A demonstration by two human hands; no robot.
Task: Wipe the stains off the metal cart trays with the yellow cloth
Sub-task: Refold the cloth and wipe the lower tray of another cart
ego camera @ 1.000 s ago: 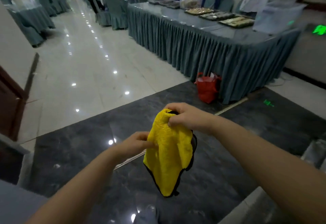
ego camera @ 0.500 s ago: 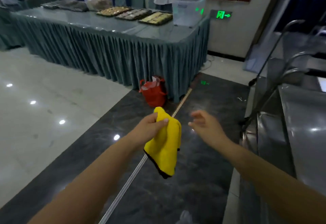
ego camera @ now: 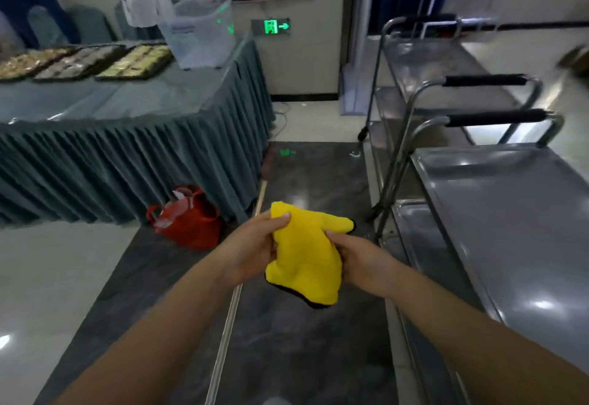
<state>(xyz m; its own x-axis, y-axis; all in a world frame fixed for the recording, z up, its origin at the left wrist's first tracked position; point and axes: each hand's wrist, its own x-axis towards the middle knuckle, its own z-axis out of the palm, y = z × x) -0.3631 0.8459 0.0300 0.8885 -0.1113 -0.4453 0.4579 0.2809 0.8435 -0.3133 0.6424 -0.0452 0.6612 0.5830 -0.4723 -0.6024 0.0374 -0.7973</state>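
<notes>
Bunched in mid-air above the dark floor, the cloth (ego camera: 304,253) is pinched at its top by the left hand (ego camera: 251,245) and gripped along its side by the right hand (ego camera: 360,264). Being soft and light, it is best wadded in one palm. The cart trays (ego camera: 510,213) lie just right, their handles (ego camera: 497,117) barring the far edge.
</notes>
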